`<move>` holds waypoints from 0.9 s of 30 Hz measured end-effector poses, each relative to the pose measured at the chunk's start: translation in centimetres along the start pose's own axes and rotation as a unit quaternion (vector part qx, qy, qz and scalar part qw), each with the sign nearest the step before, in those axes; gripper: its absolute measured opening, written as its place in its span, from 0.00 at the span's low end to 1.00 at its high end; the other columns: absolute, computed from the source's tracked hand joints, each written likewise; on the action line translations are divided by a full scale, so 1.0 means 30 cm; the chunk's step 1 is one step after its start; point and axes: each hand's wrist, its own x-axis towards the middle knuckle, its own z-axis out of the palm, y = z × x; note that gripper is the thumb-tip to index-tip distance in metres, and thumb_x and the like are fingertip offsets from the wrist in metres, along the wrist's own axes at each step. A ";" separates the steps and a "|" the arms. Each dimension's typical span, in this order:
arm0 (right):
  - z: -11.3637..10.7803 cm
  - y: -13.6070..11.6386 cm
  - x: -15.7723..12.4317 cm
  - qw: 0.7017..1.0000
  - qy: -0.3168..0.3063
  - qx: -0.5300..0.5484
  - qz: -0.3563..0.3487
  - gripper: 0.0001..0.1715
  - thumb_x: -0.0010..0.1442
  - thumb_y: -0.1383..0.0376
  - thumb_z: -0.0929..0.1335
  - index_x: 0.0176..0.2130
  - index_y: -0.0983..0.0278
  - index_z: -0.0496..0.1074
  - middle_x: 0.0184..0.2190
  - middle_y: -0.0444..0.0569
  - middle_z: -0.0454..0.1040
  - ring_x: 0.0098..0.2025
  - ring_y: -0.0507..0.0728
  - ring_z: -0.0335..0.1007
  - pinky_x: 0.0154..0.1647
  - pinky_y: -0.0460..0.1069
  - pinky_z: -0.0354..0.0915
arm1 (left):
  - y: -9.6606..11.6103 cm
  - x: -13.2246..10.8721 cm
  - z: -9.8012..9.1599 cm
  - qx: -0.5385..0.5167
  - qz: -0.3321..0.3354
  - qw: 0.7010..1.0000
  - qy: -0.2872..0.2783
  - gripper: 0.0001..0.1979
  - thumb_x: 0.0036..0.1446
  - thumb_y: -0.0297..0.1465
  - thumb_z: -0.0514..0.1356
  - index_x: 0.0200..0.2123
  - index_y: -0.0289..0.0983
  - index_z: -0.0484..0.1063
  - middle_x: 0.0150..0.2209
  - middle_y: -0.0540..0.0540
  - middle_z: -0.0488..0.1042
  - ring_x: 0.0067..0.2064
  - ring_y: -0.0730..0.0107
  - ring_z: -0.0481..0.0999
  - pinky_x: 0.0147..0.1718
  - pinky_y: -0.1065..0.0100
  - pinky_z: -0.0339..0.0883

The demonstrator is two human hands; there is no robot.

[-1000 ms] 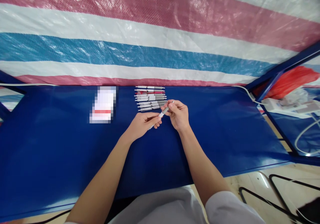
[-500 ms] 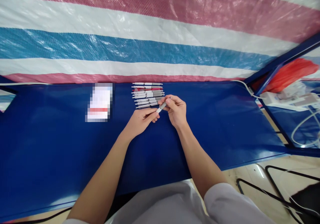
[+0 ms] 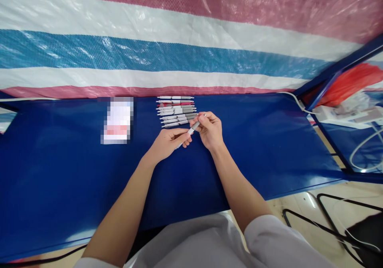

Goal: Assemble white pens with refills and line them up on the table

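Note:
Between my two hands, a white pen with a grey grip [image 3: 195, 126] slants up to the right above the blue tabletop [image 3: 179, 180]. My left hand [image 3: 170, 142] pinches its white barrel between thumb and fingers, and the lower end pokes out beneath the thumb. The fingers of my right hand [image 3: 212, 129] close around the pen near its grey grip and tip. Just beyond my hands lies a row of several pens [image 3: 176, 110], mostly white with grey grips, one of them red. They lie roughly parallel, tips to the right.
A pixelated, bright flat rectangle [image 3: 118, 120] lies left of the pens. Striped plastic sheeting [image 3: 179, 56] hangs along the table's back edge. At the right are a blue frame post, a red plastic bag [image 3: 353, 84], a white power strip [image 3: 335, 117] and cables.
The pen's lower end now shows below my left thumb, where it was hidden before. Both hands stay on the pen, nearly in place; the view has shifted slightly.

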 end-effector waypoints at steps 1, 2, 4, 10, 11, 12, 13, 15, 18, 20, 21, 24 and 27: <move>0.001 -0.001 0.000 1.000 0.009 -0.007 0.002 0.16 0.43 0.56 0.78 0.29 0.60 0.73 0.25 0.40 0.78 0.30 0.54 0.80 0.30 0.47 0.76 | -0.009 0.002 0.003 0.007 0.010 1.000 0.012 0.13 0.58 0.41 0.62 0.35 0.37 0.80 0.29 0.46 0.79 0.28 0.68 0.76 0.31 0.67 0.72; 0.003 -0.002 0.000 1.000 0.017 -0.011 0.002 0.16 0.43 0.56 0.78 0.29 0.60 0.73 0.25 0.40 0.78 0.31 0.54 0.80 0.31 0.47 0.76 | -0.019 0.004 0.005 0.014 0.019 0.999 0.022 0.13 0.58 0.40 0.62 0.36 0.38 0.80 0.29 0.47 0.79 0.28 0.68 0.77 0.31 0.68 0.73; 0.006 -0.002 -0.001 0.999 0.030 -0.016 -0.003 0.17 0.42 0.56 0.78 0.29 0.60 0.73 0.25 0.40 0.78 0.31 0.54 0.80 0.31 0.47 0.76 | -0.037 0.007 0.011 0.034 0.041 0.998 0.044 0.12 0.58 0.40 0.62 0.38 0.39 0.81 0.30 0.47 0.80 0.29 0.68 0.77 0.32 0.68 0.73; 0.014 0.006 -0.002 0.999 0.040 -0.012 -0.032 0.15 0.45 0.57 0.78 0.30 0.60 0.74 0.27 0.41 0.80 0.32 0.53 0.80 0.36 0.48 0.77 | -0.056 0.012 0.022 0.144 0.091 0.977 0.131 0.12 0.58 0.39 0.62 0.41 0.42 0.81 0.32 0.48 0.81 0.32 0.65 0.80 0.38 0.66 0.73; 0.013 0.007 -0.001 0.999 0.036 -0.011 -0.033 0.14 0.45 0.57 0.77 0.31 0.60 0.75 0.28 0.41 0.80 0.33 0.53 0.80 0.36 0.48 0.76 | -0.054 0.012 0.022 0.155 0.095 0.973 0.141 0.12 0.58 0.39 0.62 0.42 0.42 0.81 0.34 0.48 0.82 0.34 0.63 0.80 0.39 0.65 0.73; 0.012 0.006 0.000 0.999 0.031 -0.008 -0.031 0.14 0.45 0.57 0.77 0.31 0.59 0.75 0.28 0.41 0.80 0.34 0.53 0.80 0.36 0.48 0.76 | -0.052 0.013 0.022 0.161 0.096 0.971 0.149 0.12 0.57 0.39 0.63 0.42 0.42 0.80 0.35 0.47 0.82 0.35 0.62 0.81 0.41 0.65 0.73; 0.010 0.004 0.001 0.999 0.025 -0.003 -0.026 0.14 0.46 0.57 0.77 0.33 0.59 0.76 0.30 0.41 0.81 0.35 0.53 0.80 0.36 0.47 0.76 | -0.048 0.013 0.022 0.162 0.095 0.970 0.153 0.12 0.57 0.38 0.63 0.42 0.42 0.80 0.36 0.47 0.82 0.37 0.61 0.81 0.42 0.64 0.73; 0.003 -0.001 0.004 1.000 0.015 0.013 -0.014 0.15 0.47 0.57 0.77 0.36 0.58 0.77 0.33 0.41 0.82 0.37 0.53 0.80 0.37 0.47 0.76 | -0.038 0.016 0.022 0.141 0.087 0.973 0.161 0.13 0.57 0.38 0.63 0.43 0.41 0.80 0.36 0.47 0.82 0.37 0.61 0.81 0.42 0.64 0.73; -0.010 -0.011 0.004 1.000 0.006 0.026 0.001 0.18 0.49 0.55 0.75 0.40 0.58 0.77 0.37 0.43 0.82 0.40 0.54 0.80 0.38 0.47 0.76 | -0.014 0.023 0.025 0.059 0.077 0.978 0.185 0.13 0.58 0.38 0.63 0.43 0.37 0.78 0.36 0.44 0.82 0.37 0.61 0.82 0.42 0.63 0.74; -0.017 -0.017 -0.001 1.000 0.005 0.018 0.008 0.19 0.51 0.53 0.74 0.41 0.59 0.77 0.39 0.44 0.82 0.42 0.55 0.80 0.39 0.47 0.76 | 0.004 0.032 0.028 -0.011 0.076 0.976 0.204 0.14 0.58 0.38 0.63 0.43 0.36 0.77 0.38 0.42 0.82 0.39 0.60 0.82 0.43 0.62 0.75; -0.020 -0.020 -0.004 1.000 0.008 0.011 0.009 0.19 0.52 0.52 0.73 0.40 0.59 0.77 0.39 0.45 0.82 0.42 0.55 0.80 0.40 0.47 0.75 | 0.013 0.037 0.030 -0.044 0.076 0.973 0.212 0.14 0.57 0.38 0.64 0.43 0.35 0.76 0.39 0.42 0.82 0.40 0.60 0.82 0.44 0.61 0.74; -0.022 -0.029 -0.013 0.999 0.032 -0.013 0.002 0.18 0.53 0.52 0.73 0.38 0.60 0.78 0.36 0.46 0.82 0.42 0.55 0.80 0.39 0.48 0.75 | 0.031 0.053 0.037 -0.139 0.084 0.959 0.231 0.14 0.56 0.37 0.66 0.42 0.36 0.73 0.40 0.42 0.82 0.42 0.59 0.82 0.48 0.58 0.73; -0.017 -0.035 -0.019 0.997 0.052 -0.055 -0.014 0.15 0.53 0.53 0.73 0.37 0.60 0.78 0.34 0.45 0.82 0.41 0.55 0.80 0.39 0.47 0.75 | 0.042 0.067 0.046 -0.210 0.098 0.942 0.241 0.14 0.55 0.37 0.67 0.41 0.37 0.70 0.39 0.43 0.82 0.44 0.59 0.81 0.50 0.55 0.72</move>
